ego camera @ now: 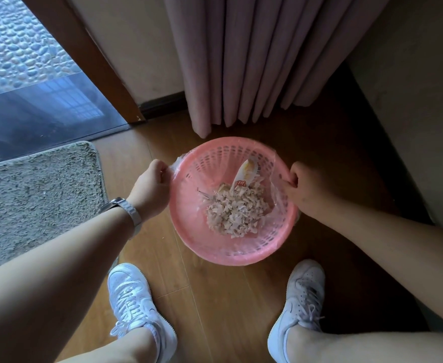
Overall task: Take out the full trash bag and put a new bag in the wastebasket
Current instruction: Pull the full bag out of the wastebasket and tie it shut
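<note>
**Item:** round pink perforated plastic wastebasket (215,255), standing on the brown wood-plank floor (215,297) just in front of the mauve pleated curtain (241,61).
**Lining:** thin clear plastic trash bag (176,165), folded over the rim. It is soft and slippery and will likely tear easily.
**Contents:** low heap of pale dry scraps (234,210) and one white-and-orange printed wrapper (244,174); probably light.
**Holds:** your left hand (151,184) pinches the film at the left rim, and your right hand (300,183) curls round it at the right rim. Take the bag by these opposite edges and lift evenly.
</note>
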{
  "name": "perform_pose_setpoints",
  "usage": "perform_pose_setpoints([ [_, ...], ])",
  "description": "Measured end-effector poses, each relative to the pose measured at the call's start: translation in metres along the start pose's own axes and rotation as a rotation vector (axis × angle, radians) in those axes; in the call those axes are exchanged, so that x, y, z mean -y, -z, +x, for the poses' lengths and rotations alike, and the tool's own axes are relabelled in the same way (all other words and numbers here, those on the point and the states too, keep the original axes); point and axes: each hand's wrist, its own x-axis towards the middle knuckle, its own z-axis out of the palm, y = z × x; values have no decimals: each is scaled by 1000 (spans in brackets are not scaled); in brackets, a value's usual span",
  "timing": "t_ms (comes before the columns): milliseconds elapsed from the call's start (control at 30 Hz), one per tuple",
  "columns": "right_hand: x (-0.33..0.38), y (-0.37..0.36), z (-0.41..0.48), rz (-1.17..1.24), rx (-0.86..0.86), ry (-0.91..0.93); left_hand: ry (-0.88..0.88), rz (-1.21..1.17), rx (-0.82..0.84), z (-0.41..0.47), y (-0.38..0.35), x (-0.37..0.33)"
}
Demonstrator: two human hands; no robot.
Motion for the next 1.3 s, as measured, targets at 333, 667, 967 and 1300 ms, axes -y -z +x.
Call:
perform_pose_setpoints([
  [333, 5, 7, -7, 90, 12, 94, 135, -88, 75, 8, 14, -12],
  [667, 15, 9, -6, 195, 17, 101, 293, -442, 140, 3, 24, 8],
  [967, 38, 0, 1, 540, 25, -88, -440, 363, -204, -14, 22, 4],
  [1300, 61, -15, -3, 620, 174, -96, -454, 110, -167, -19, -1, -52],
])
